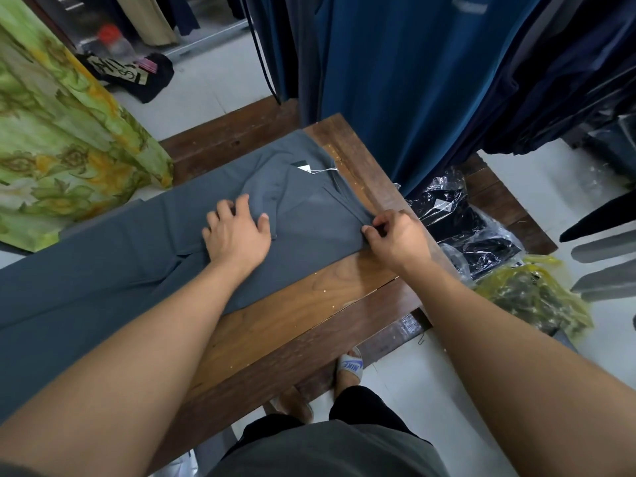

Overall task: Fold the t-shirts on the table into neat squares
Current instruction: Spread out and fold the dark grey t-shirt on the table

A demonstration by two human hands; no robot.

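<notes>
The grey t-shirt [155, 256] lies spread across the wooden table [309, 297]. The left hand [237, 232] presses flat mid-shirt; the right hand [395, 235] pinches its right edge. Sleeve-folding step, likely; next, fold inward.

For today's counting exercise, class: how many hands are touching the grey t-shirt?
2. The left hand rests flat on the grey t-shirt near its middle; the right hand pinches its right edge.
</notes>
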